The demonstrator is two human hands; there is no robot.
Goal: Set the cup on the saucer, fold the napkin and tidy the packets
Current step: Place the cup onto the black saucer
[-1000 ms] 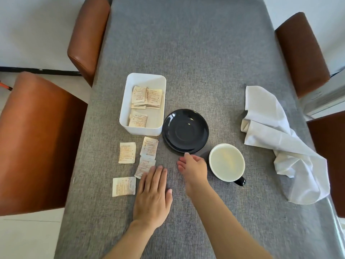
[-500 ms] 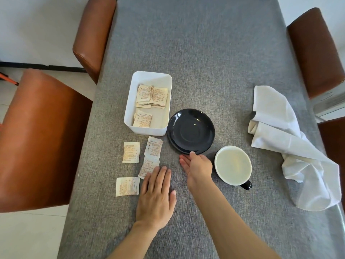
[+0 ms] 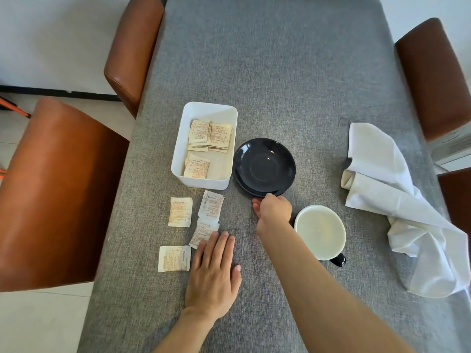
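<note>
Here, left to right: loose packets (image 3: pixel 180 212) by table's left edge; our left hand (image 3: pixel 213 273) flat, fingers spread, empty. Right hand (image 3: pixel 273 210) at saucer (image 3: pixel 264 167) near rim, whether gripping we cannot tell. Cup (image 3: pixel 320 232) just right, napkin (image 3: pixel 397 200) crumpled by right edge. We'd steady saucer, lift cup by handle, set centred.

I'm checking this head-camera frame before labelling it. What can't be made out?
- Right hand fingertips at the saucer rim: curled under the hand, so grip unclear.
- Packets: print too small to read.
- Cup handle: mostly hidden by the cup's body.
- Napkin: folds hide its shape.
</note>
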